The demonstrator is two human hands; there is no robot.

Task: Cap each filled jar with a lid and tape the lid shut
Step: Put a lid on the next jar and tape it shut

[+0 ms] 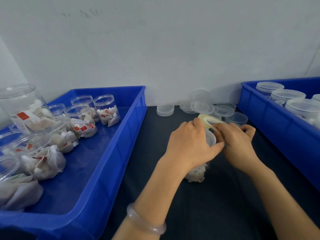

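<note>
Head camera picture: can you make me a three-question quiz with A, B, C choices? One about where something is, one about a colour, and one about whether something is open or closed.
1. Where do the loose lids lie?
A. In a drawer
B. On the dark table, by the wall
C. On the floor

2. What colour are the left tray and the right tray?
A. Red
B. Green
C. Blue

3. The jars in the left tray are:
A. Filled and open
B. Filled and capped
C. Empty

Answers:
1 B: the lids sit piled on the table between the two trays, near the wall.
2 C: both trays are bright blue.
3 A: little bags show inside and no lids cover their mouths.
</note>
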